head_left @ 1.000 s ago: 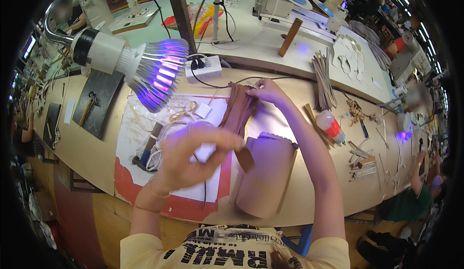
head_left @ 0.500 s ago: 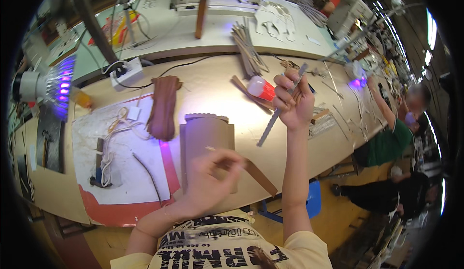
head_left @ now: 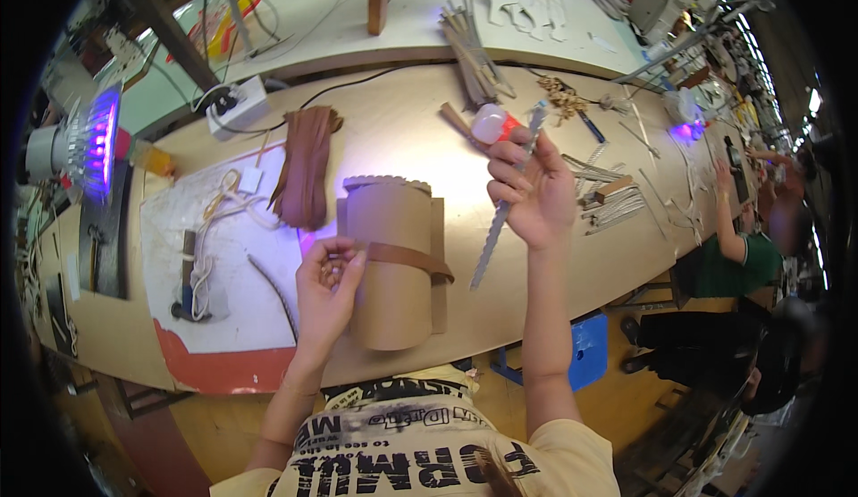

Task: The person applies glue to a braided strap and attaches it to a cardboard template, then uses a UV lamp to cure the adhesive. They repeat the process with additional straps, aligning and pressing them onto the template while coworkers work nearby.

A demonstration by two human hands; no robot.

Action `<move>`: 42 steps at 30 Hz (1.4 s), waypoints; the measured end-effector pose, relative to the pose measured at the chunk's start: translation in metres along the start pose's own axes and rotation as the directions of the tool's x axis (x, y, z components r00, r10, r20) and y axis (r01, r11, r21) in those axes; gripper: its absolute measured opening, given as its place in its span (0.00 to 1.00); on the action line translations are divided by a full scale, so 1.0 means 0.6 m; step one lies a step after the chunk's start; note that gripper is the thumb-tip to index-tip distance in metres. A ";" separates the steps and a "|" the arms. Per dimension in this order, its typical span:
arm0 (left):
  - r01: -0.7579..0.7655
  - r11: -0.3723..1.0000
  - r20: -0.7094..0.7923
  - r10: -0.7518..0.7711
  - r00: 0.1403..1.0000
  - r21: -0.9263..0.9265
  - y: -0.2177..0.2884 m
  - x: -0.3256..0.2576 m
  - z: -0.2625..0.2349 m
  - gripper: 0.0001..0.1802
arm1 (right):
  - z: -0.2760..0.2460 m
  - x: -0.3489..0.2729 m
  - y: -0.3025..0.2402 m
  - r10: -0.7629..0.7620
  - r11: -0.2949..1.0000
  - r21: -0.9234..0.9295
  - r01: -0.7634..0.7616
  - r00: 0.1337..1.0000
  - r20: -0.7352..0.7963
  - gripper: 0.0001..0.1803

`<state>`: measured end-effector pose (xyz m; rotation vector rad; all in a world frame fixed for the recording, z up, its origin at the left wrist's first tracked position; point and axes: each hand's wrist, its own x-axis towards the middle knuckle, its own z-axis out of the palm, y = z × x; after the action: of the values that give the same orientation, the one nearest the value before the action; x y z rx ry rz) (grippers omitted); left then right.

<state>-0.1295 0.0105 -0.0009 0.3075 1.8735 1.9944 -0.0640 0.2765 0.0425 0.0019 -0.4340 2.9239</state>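
Observation:
A tan cardboard-like roll with a scalloped far edge lies in front of me on the table. Across its curved top runs a brown leather strap, its loose end hanging over the right side. My left hand is closed at the roll's left side, thumb and fingers pinching the strap's left end. Raised right of the roll, my right hand grips a thin grey strip with a wavy edge, held at a slant. Just behind its fingers is a red bottle with a whitish cap, partly hidden.
A bundle of brown leather strips lies left of the roll. Further left are a white board with a hammer and cord, and a purple-lit lamp. Metal strips lie at right. A co-worker works far right.
My left hand has moved left and away from me, bringing the brown strap across the roll. My right hand still holds the grey strip. The view has shifted slightly.

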 end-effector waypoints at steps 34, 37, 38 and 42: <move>0.423 0.894 0.301 -0.367 0.880 -0.148 -0.047 0.067 -0.118 0.07 | 0.067 -0.060 0.073 -0.152 -0.093 -0.911 -0.401 0.910 -0.385 0.13; 0.448 0.866 0.283 -0.383 0.879 -0.220 -0.055 0.070 -0.109 0.07 | 0.032 -0.062 0.057 -0.186 0.005 -0.884 -0.468 0.868 -0.461 0.13; 0.445 0.861 0.276 -0.378 0.884 -0.247 -0.056 0.069 -0.107 0.07 | 0.018 -0.063 0.055 -0.190 0.054 -0.873 -0.485 0.853 -0.486 0.13; 0.450 0.826 0.208 -0.400 0.892 -0.340 -0.059 0.063 -0.106 0.07 | -0.038 -0.080 0.091 -0.088 0.294 -0.732 -0.615 0.745 -0.661 0.12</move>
<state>-0.1856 -0.0302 -0.0450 -0.0915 1.2897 1.9087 -0.0263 0.2233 0.0035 -1.2523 -2.0870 2.1726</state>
